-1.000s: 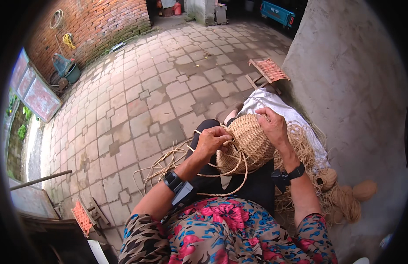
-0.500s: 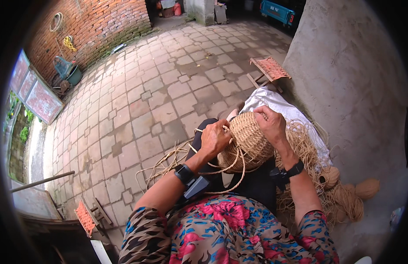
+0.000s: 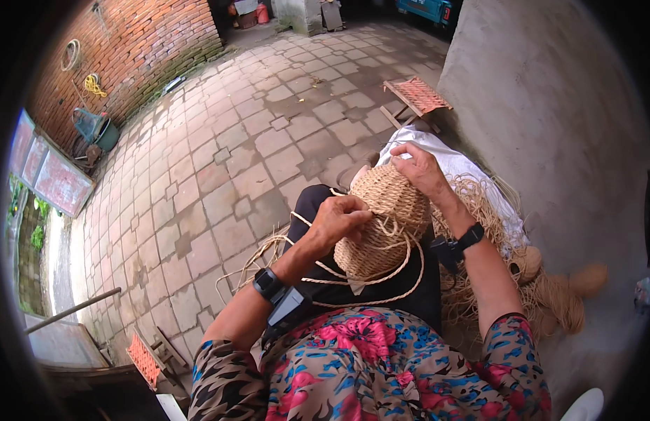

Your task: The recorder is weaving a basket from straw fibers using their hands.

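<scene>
On my dark-trousered lap rests a woven straw basket, tilted, with several loose cords trailing from it and looping over my legs. My left hand is at the basket's left side, fingers curled and pressed together on the cord work; the fingertips are partly hidden. My right hand grips the basket's upper right part with bent fingers. A tangled heap of pale cord lies to my right beside a white sack.
Two low stools with red woven seats stand ahead-right and lower left. A grey wall rises close on my right. A metal bar juts at left. Paving spreads ahead to a brick wall with buckets and a blue vehicle.
My right hand has moved up and a little left on the basket. The basket sits slightly turned, showing more of its lower part. The whole view has shifted slightly.
</scene>
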Tool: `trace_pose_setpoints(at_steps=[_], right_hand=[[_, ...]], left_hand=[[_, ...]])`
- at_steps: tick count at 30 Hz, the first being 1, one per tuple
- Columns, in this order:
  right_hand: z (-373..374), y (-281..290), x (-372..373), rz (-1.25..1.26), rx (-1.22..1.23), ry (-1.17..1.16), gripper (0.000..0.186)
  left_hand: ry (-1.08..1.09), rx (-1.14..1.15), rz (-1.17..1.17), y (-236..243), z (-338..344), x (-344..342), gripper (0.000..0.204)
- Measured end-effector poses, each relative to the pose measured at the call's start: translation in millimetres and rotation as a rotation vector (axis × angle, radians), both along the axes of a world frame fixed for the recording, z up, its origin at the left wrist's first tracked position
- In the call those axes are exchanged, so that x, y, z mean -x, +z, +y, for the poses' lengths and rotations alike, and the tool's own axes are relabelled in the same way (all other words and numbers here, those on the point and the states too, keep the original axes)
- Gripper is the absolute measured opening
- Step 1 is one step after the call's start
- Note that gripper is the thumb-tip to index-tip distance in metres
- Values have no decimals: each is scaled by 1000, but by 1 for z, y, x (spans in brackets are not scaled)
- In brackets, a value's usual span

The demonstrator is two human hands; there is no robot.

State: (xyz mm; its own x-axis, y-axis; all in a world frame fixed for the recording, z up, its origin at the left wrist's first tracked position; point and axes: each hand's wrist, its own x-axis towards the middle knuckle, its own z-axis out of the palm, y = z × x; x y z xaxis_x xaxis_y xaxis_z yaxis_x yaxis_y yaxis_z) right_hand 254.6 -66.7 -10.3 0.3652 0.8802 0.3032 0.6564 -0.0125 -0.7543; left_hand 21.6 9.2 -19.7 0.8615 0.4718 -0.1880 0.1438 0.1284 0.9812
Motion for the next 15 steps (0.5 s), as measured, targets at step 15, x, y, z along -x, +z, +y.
trace_pose_setpoints(at_steps=[15], right_hand=[[-5,-14,17,26,-126,-87,27]], left_hand=[[1272,-1089,566,-22,264,273,30]])
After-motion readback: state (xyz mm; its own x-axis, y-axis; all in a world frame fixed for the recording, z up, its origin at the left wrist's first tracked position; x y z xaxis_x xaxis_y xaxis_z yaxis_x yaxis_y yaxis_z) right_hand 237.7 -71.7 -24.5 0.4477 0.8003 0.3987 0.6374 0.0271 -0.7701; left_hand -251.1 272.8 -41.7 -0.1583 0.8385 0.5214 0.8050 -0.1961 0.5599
